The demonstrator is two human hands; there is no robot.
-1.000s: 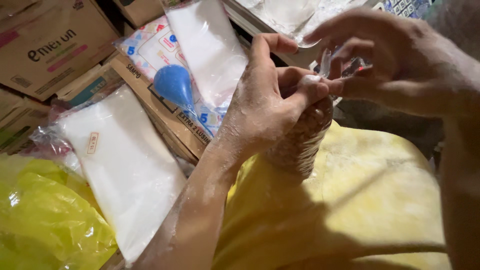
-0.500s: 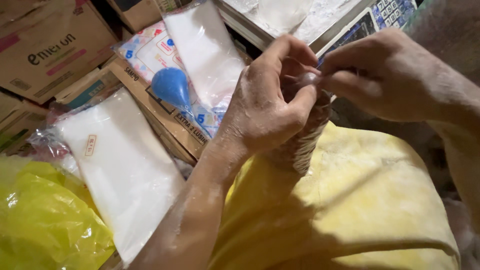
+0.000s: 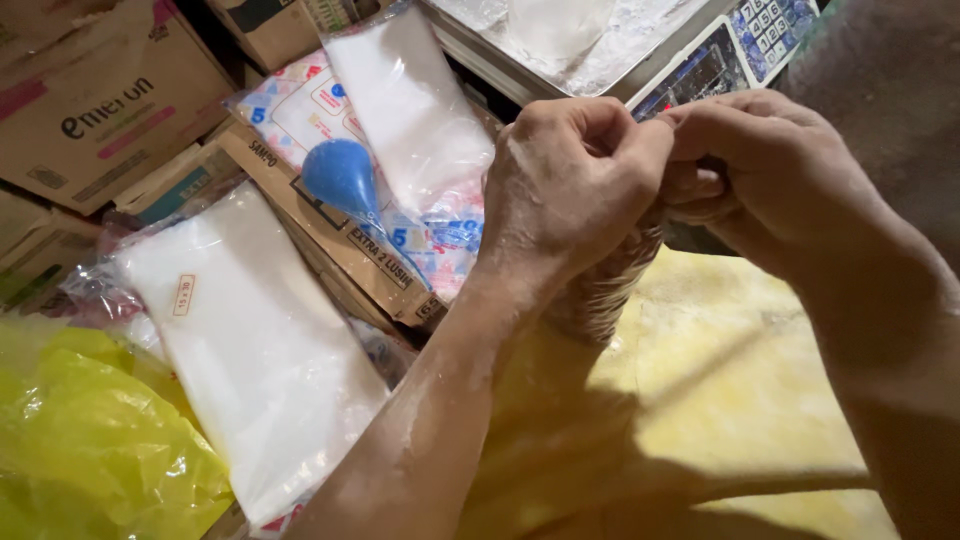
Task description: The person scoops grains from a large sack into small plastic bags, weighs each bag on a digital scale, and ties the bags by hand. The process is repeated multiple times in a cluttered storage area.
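Both grips, left hand (image 3: 565, 185) and right hand (image 3: 770, 165), pinched tight on twisted bag neck (image 3: 610, 285).

dim, warm light; deep shadows

Cluttered storage corner seen from above, in warm, dim light.
Brown cardboard cartons (image 3: 70, 110) are stacked along the upper left; flat packs of clear plastic bags (image 3: 250, 340) lie across them, one carrying a blue balloon-shaped print (image 3: 340, 175). A crumpled yellow plastic bag (image 3: 90, 450) fills the lower left. A powder-dusted weighing scale (image 3: 600, 50) with a keypad (image 3: 770, 30) stands at top right.
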